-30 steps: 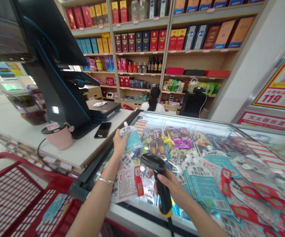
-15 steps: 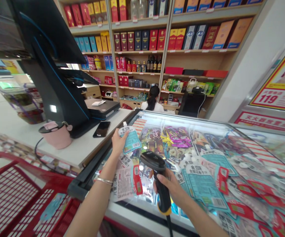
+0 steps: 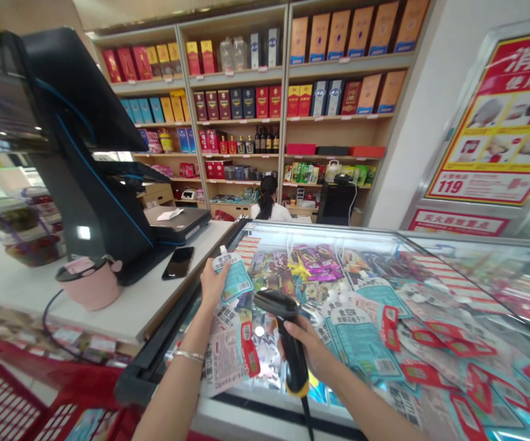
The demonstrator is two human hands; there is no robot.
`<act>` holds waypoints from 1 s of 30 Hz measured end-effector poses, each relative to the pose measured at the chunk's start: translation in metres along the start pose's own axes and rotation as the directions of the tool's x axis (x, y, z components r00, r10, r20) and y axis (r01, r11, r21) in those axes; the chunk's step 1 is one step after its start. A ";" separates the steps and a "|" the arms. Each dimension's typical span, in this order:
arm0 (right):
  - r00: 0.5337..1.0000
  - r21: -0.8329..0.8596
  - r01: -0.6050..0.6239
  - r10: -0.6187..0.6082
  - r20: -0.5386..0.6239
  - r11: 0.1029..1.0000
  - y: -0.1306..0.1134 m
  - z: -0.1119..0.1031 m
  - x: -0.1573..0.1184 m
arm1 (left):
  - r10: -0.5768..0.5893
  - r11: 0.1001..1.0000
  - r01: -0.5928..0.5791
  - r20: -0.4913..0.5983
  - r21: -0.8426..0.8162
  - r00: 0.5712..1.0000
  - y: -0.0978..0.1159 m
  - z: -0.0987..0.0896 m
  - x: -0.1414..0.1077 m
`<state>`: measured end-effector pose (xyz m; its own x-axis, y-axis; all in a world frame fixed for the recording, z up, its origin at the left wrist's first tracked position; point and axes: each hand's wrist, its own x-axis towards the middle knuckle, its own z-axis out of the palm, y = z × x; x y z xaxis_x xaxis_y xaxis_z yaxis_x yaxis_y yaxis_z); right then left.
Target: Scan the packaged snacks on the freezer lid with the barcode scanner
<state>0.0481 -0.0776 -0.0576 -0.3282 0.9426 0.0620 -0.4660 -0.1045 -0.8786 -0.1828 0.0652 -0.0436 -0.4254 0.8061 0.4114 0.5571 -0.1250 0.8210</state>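
Observation:
My left hand (image 3: 213, 283) grips a blue-and-white spouted drink pouch (image 3: 235, 280) by its left edge, its barcode side facing me. In my right hand (image 3: 308, 343) is a black and yellow barcode scanner (image 3: 291, 346), its head angled left toward that pouch and a cable hanging below. Beneath my left forearm lies a pink-and-white pouch (image 3: 224, 361) on the freezer's glass top. Several blue pouches (image 3: 360, 340) and pink-and-red pouches (image 3: 448, 367) are heaped to the right of the scanner.
The chest freezer (image 3: 145, 358) holds packaged ice creams (image 3: 317, 260) under its glass. Left, a counter (image 3: 130, 318) carries a monitor stand (image 3: 104, 202), a phone (image 3: 179, 263) and a pink pot (image 3: 91, 285). A red shopping cart (image 3: 63, 392) stands lower left. Beyond the freezer is a person (image 3: 269, 202) before shelves.
The camera view has tilted up and turned right, so the scene sits lower and further left. Both hands keep their holds, the pouch and scanner staying close together.

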 end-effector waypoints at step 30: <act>0.730 -0.005 0.385 -0.308 -0.610 0.923 -0.105 -0.164 -0.183 | 0.530 0.787 -0.609 0.612 -0.097 0.587 0.164 0.156 -0.203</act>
<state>0.2916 -0.1873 -0.0544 0.4046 0.9141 0.0271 -0.5523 0.2678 -0.7895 0.1057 -0.0287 -0.0543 0.4822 0.7609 0.4341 0.6284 -0.6457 0.4337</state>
